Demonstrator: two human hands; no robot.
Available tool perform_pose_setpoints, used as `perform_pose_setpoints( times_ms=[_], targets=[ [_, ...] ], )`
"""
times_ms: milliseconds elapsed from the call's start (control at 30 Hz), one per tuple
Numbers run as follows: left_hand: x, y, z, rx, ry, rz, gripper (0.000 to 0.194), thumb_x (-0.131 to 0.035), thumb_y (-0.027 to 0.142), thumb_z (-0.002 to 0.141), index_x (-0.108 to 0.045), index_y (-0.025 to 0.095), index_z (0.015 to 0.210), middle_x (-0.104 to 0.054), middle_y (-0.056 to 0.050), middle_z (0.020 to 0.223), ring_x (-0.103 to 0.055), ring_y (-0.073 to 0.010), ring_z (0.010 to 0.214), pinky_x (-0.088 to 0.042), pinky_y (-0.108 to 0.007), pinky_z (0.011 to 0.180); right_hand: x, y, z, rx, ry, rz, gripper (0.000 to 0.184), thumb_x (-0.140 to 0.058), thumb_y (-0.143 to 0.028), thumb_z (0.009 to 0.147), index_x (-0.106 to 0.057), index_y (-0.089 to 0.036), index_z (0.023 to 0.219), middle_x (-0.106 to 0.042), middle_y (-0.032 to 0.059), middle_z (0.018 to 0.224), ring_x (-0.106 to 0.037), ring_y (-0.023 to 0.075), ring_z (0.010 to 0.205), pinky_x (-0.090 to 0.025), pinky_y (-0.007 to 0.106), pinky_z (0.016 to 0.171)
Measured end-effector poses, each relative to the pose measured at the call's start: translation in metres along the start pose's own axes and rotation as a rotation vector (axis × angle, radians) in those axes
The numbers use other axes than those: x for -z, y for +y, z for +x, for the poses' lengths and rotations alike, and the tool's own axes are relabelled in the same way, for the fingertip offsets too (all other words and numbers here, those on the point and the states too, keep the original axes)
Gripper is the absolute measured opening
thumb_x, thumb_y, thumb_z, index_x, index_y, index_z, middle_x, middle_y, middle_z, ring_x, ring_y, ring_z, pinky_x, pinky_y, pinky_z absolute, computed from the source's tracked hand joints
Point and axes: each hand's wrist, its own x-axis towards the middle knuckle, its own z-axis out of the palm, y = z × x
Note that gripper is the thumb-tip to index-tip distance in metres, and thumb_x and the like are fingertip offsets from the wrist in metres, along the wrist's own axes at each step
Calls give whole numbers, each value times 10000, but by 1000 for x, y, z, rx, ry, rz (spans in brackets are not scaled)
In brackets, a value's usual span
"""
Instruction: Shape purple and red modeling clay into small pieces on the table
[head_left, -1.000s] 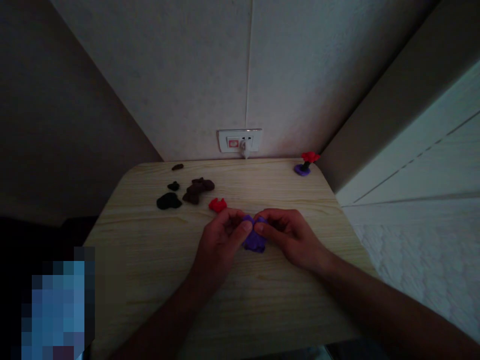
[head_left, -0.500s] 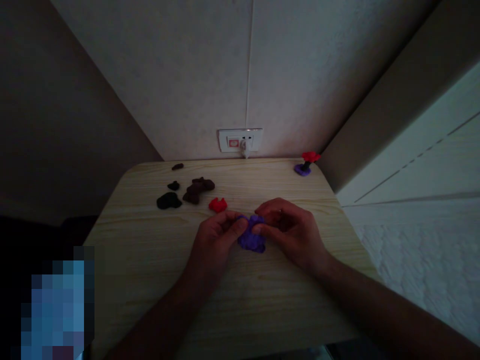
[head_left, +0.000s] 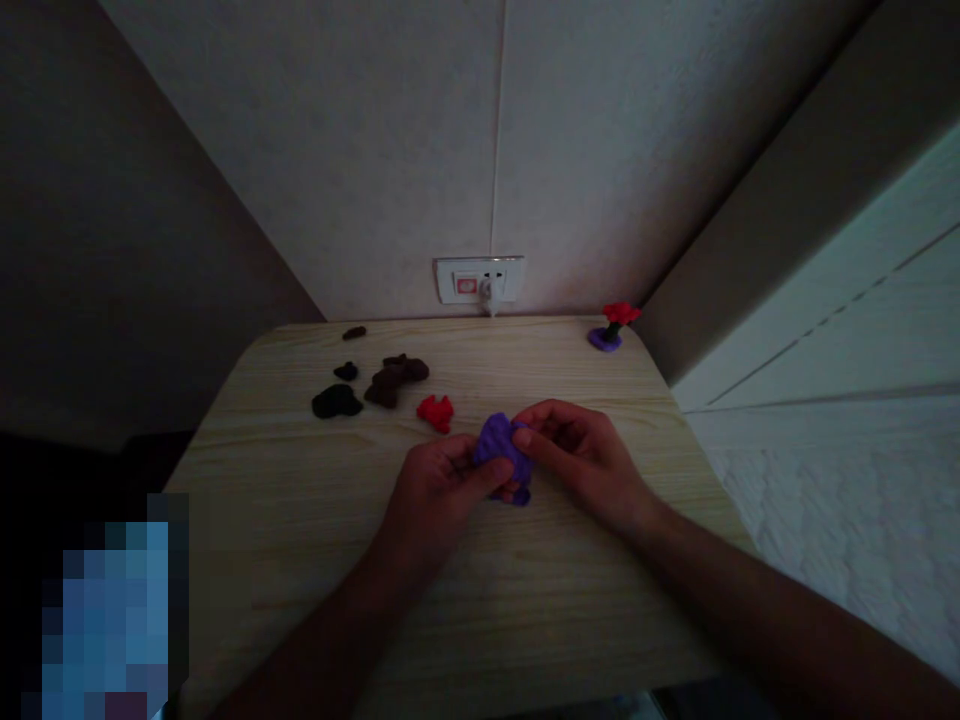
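Purple clay [head_left: 493, 438] is held over the wood-grained tabletop [head_left: 525, 600], directly between both hands: its left side is gripped by the thumb and fingers of the left hand [head_left: 439, 485], its right edge pinched by those of the right hand [head_left: 589, 455]. Its long axis seems to be pointed toward the wall [head_left: 390, 160], though its near edge is poorly shown in dim light.

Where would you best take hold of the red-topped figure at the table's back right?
Probably by its purple base, coming from the front left: the base spreads wide, the dark stem is thin, and the wall stands close behind.
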Motion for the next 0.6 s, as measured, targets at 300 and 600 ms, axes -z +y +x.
perform_pose_setpoints(
  times_ms=[300, 600],
  targets=[
    [-1, 0, -2, -39, -64, 4, 192, -828, 339, 788, -775, 155, 791, -748, -30, 705, -663, -131, 654, -517, -233, 673, -2, -2, -3, -59, -125, 154, 353, -785, -498, 849, -689, -160, 828, -705, 7, 644, -661, 136, 570, -544, 264, 588],
    [-8, 4, -4, -20, 15, 77, 253, -826, 384, 777, -757, 163, 878, -759, -48, 781, -687, -172, 711, -561, -293, 713, -5, -5, -5, 50, -29, -53, 359, -822, -519, 798, -676, -192, 824, -692, 1, 702, -632, 135, 614, -547, 272, 601]
  ],
)
